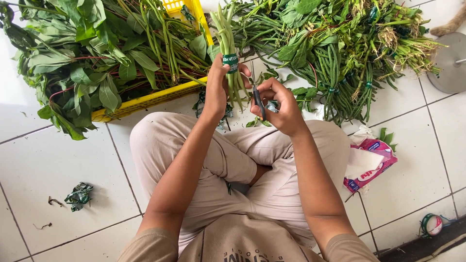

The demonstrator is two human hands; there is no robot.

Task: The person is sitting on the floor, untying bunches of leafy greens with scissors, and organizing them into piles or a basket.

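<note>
Left hand [217, 87] fingers wrapped around bean bundle [228, 53] at its band; right hand [279, 104] pinches scissors [257, 97] just beside. Yellow crate [145, 99] edge near left; bare tiles either side.

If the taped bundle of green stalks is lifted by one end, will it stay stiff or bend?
The bundle of stalks would probably stay fairly straight: the left hand holds it upright at the green tape band. The tape likely keeps the stalks from spreading. It looks light, since one hand carries it while the right hand holds scissors.
</note>
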